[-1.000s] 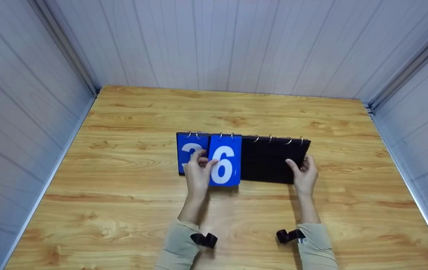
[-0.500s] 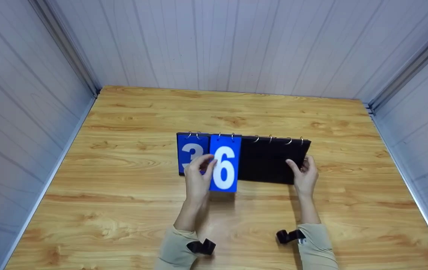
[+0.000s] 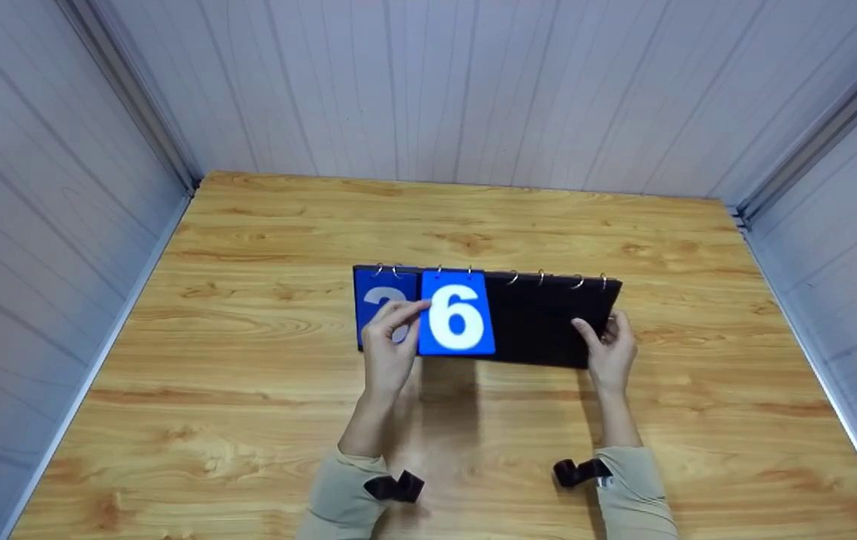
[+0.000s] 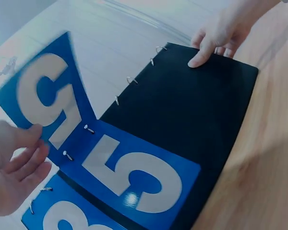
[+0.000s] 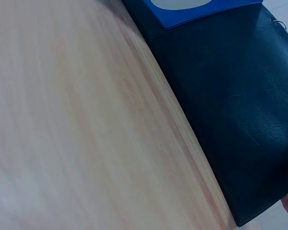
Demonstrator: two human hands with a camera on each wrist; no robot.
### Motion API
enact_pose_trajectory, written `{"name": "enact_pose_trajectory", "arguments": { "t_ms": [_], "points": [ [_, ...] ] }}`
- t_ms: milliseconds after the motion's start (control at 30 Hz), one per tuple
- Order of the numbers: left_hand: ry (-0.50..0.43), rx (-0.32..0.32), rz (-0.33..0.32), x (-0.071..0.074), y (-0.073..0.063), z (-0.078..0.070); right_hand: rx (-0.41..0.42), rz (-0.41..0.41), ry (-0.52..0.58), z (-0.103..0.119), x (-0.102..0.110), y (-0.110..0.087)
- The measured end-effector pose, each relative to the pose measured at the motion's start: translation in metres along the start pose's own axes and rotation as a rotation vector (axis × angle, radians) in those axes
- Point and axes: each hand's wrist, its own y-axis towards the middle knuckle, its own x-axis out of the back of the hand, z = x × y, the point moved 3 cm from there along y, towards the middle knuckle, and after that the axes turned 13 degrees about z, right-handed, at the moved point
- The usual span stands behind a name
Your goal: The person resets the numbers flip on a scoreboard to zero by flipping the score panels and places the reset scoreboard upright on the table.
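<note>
A black flip scoreboard (image 3: 537, 319) with metal rings along its top edge leans on the wooden table. My left hand (image 3: 385, 352) pinches the left edge of a blue number card (image 3: 460, 319) showing a white 6, lifted away from the board. Beneath it, in the left wrist view, lies another blue card (image 4: 113, 175) with a white 5. To its left hangs a blue card (image 3: 366, 289) whose numeral is partly covered by my left fingers. My right hand (image 3: 612, 352) holds the board's right end, thumb in front, fingers behind.
The wooden table (image 3: 248, 412) surrounds the board. White panelled walls (image 3: 428, 90) rise at the back and both sides. Dark straps (image 3: 582, 472) hang at both sleeves. On the board's right half, the rings (image 3: 541, 277) bear no cards.
The 6 card first swings outward at its lower end, then rises, its bottom edge tilting up off the board. My left hand moves slightly left with it. My right hand stays put.
</note>
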Motion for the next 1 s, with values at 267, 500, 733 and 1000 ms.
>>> {"name": "enact_pose_trajectory", "arguments": {
  "t_ms": [267,500,733,1000],
  "points": [
    [0.088,-0.182,-0.055,0.006,0.033,-0.01,0.008,0.007,-0.004,0.0,-0.001,0.002],
    [0.094,-0.197,-0.012,0.01,0.07,-0.006,0.036,0.008,-0.036,-0.001,-0.002,0.001],
    [0.143,-0.093,0.021,0.01,0.102,-0.013,0.03,0.009,-0.041,-0.004,-0.002,0.001],
    [0.165,0.089,0.046,0.003,0.121,0.0,0.024,0.007,-0.035,-0.005,-0.002,0.001]
  ]
}}
